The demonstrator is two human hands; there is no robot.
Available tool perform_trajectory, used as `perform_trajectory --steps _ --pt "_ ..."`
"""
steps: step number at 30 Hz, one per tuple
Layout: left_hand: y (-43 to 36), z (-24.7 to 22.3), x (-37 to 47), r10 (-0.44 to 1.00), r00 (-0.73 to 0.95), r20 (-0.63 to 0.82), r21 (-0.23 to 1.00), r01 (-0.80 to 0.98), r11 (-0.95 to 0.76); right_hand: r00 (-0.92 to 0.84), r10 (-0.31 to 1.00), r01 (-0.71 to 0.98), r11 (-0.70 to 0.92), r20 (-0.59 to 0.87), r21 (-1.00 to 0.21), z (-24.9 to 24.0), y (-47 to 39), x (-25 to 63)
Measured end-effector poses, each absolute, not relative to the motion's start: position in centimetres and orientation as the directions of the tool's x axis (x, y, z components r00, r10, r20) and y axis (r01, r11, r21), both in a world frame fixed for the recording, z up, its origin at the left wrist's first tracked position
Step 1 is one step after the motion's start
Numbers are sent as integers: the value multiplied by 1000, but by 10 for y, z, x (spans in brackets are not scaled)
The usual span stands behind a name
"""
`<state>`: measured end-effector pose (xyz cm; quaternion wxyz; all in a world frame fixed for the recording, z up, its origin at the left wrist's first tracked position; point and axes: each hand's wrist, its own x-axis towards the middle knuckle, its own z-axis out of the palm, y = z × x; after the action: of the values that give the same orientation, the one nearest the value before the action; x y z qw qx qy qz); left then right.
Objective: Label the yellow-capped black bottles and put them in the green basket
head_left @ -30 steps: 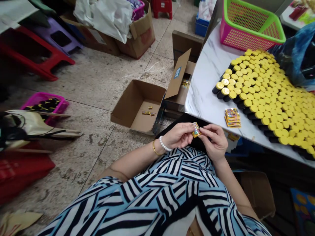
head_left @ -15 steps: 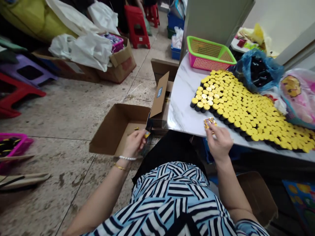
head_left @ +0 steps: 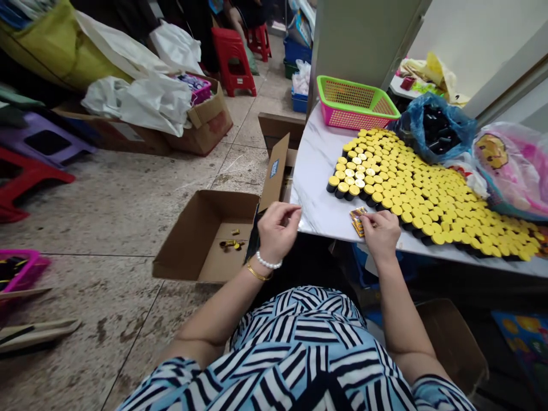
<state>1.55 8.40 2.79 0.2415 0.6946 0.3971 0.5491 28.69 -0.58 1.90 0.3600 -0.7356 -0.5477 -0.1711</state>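
Centre right: right hand (head_left: 383, 235) pinches packets (head_left: 355, 221) on table (head_left: 315, 171), near caps (head_left: 405, 217). Centre: left hand (head_left: 276, 233) curled, contents indiscernible. Apparent step: gripping packets; separating one calls for light fingertip control.

The left hand (head_left: 278, 231) was raised ahead of the torso, its fingers curled and thumb near the fingertips, with a pearl bracelet (head_left: 269, 262) and a gold bangle (head_left: 258, 274) round the wrist; the right hand (head_left: 382, 231) reached forward, thumb and fingers drawn together, its wrist bare, and both elbows were bent below patterned sleeves (head_left: 436, 391)
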Motion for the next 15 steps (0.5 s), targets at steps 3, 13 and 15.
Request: perform_trajectory --steps 3,13,15 --pt "63 45 44 799 199 568 793 129 -596 279 623 948 -57 731 -314 27 -14 280" --pt "102 40 112 749 480 456 758 231 -610 106 777 994 -71 620 -81 22 0 288" --pt "106 37 113 750 484 451 755 241 -610 90 796 996 -57 598 -74 22 4 290"
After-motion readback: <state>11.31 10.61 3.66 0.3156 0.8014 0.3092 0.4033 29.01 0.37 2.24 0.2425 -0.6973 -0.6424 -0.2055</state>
